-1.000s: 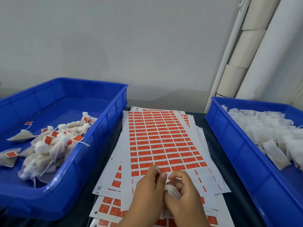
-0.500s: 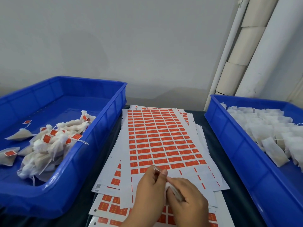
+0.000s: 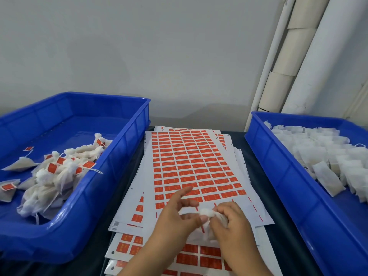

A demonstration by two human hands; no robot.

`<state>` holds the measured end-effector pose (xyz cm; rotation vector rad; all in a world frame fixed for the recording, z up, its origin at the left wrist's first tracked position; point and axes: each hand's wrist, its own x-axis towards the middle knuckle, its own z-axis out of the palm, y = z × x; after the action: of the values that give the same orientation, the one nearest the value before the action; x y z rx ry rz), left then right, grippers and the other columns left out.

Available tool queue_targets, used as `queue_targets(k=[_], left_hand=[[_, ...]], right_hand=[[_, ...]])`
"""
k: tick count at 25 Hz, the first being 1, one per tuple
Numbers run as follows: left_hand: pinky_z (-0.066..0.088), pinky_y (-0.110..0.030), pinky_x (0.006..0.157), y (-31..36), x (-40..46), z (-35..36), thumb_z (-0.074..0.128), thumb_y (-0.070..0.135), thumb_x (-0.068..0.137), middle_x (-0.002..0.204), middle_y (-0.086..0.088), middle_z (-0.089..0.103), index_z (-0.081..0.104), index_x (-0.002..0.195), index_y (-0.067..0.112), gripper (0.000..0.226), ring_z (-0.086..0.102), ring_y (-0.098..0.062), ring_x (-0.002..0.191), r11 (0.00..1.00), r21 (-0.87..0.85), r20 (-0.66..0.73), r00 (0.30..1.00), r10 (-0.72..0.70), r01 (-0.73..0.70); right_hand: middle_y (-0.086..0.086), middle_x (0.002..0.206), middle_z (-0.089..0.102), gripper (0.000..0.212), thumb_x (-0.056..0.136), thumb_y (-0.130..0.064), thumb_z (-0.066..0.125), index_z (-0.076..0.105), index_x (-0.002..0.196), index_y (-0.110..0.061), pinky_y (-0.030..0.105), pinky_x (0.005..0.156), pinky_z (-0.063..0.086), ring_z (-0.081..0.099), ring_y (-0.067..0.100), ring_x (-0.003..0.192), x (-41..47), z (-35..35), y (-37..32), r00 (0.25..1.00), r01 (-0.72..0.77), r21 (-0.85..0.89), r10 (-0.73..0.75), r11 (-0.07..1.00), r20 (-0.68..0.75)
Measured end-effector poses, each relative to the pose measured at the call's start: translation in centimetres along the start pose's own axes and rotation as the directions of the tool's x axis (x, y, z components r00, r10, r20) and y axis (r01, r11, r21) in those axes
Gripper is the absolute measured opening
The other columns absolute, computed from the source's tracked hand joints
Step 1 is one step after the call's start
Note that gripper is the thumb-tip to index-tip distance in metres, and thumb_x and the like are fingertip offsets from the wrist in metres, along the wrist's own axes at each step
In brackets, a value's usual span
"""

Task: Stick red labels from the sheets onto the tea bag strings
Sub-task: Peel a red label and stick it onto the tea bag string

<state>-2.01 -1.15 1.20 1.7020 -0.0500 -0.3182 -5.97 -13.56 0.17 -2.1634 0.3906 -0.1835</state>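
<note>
Near the front edge of the stacked label sheets (image 3: 191,160), which carry rows of red labels, my right hand (image 3: 233,226) grips a white tea bag (image 3: 205,212). My left hand (image 3: 175,218) lies just left of it, its thumb at the bag and its fingers spread and raised, blurred by motion. The bag's string is too fine to make out. The bottom rows of the top sheet are bare where labels have been peeled off.
The blue bin (image 3: 119,166) on the left holds a heap of tea bags with red labels (image 3: 57,172). The blue bin (image 3: 278,176) on the right holds several plain white tea bags (image 3: 318,154). White pipes (image 3: 282,72) stand at the back right, against a grey wall.
My left fingers, which pinched together above the bag, have spread apart. My right hand has shifted right with the tea bag, and its white top now shows between the hands.
</note>
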Motion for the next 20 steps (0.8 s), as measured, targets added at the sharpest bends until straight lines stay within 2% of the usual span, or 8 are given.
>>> queue_targets(k=[2,3,6,8,10,13,17,20], left_hand=[[0.042,-0.004,0.047,0.0,0.1,0.0,0.074,0.017,0.077,0.1,0.022,0.057,0.051,0.1,0.043,0.042,0.062,-0.001,0.08,0.997,0.018,-0.088,0.993,0.078,-0.077],[0.043,-0.004,0.048,0.0,0.1,0.1,0.073,0.016,0.079,0.099,0.021,0.058,0.053,0.097,0.039,0.035,0.062,0.0,0.079,0.994,0.018,-0.109,0.988,0.11,-0.109],[0.044,-0.004,0.055,-0.1,-0.2,0.6,0.069,0.013,0.083,0.09,0.015,0.064,0.06,0.083,0.033,0.022,0.063,0.006,0.075,0.971,0.096,-0.118,0.967,0.227,-0.217],[0.045,-0.003,0.063,-0.1,-0.5,0.6,0.064,0.008,0.085,0.087,0.019,0.061,0.061,0.073,0.038,0.032,0.06,0.005,0.078,0.92,0.267,-0.105,0.94,0.325,-0.288],[0.042,0.001,0.069,-0.4,-0.8,0.5,0.06,0.009,0.088,0.089,0.031,0.056,0.064,0.081,0.044,0.037,0.056,0.009,0.086,0.868,0.368,-0.051,0.925,0.377,-0.334],[0.036,0.006,0.071,-0.8,-1.4,0.3,0.064,0.024,0.087,0.093,0.044,0.046,0.065,0.105,0.043,0.026,0.049,0.019,0.09,0.801,0.46,0.036,0.909,0.415,-0.384],[0.031,0.006,0.066,-1.3,-1.6,-0.5,0.063,0.039,0.085,0.09,0.035,0.051,0.07,0.102,0.037,0.018,0.045,0.02,0.076,0.707,0.609,0.075,0.914,0.399,-0.358],[0.033,0.001,0.063,-1.1,-2.3,-1.1,0.056,0.043,0.089,0.08,0.034,0.047,0.057,0.087,0.045,0.003,0.049,0.011,0.076,0.716,0.636,0.115,0.952,0.283,-0.29]], right_hand=[[-0.012,0.097,0.06,0.007,0.094,-0.032,0.054,0.058,0.089,-0.03,0.014,0.072,0.048,0.057,0.006,0.087,0.1,-0.5,-0.4,0.973,-0.185,0.181,0.154,0.966,0.171],[-0.006,0.097,0.064,0.009,0.094,-0.029,0.054,0.063,0.091,-0.027,0.02,0.075,0.051,0.06,0.01,0.087,0.2,-0.7,-0.6,0.931,-0.311,0.345,0.211,0.886,0.297],[0.01,0.09,0.064,0.019,0.079,-0.015,0.066,0.07,0.096,-0.01,0.032,0.062,0.05,0.06,0.018,0.07,0.1,-1.4,-0.9,0.796,-0.581,0.695,0.115,0.425,0.594],[0.014,0.087,0.06,0.029,0.071,-0.016,0.068,0.068,0.098,-0.006,0.031,0.055,0.048,0.059,0.018,0.061,0.0,-1.5,-0.6,0.78,-0.614,0.735,0.077,0.288,0.621],[0.014,0.086,0.062,0.025,0.07,-0.018,0.068,0.073,0.092,-0.007,0.032,0.055,0.05,0.061,0.018,0.062,0.0,-1.2,-0.3,0.795,-0.595,0.745,0.086,0.3,0.6],[0.011,0.083,0.069,0.016,0.084,-0.017,0.062,0.077,0.084,-0.011,0.031,0.064,0.053,0.064,0.018,0.072,-0.1,-1.1,-0.1,0.834,-0.529,0.719,0.123,0.451,0.537],[-0.001,0.084,0.073,0.02,0.089,-0.024,0.06,0.077,0.08,-0.02,0.032,0.074,0.054,0.064,0.019,0.092,-0.8,-0.8,0.3,0.878,-0.438,0.568,0.197,0.696,0.436],[-0.005,0.083,0.073,0.015,0.087,-0.026,0.064,0.076,0.079,-0.023,0.035,0.081,0.054,0.067,0.018,0.09,-1.2,-0.9,0.6,0.886,-0.408,0.437,0.233,0.801,0.401]])
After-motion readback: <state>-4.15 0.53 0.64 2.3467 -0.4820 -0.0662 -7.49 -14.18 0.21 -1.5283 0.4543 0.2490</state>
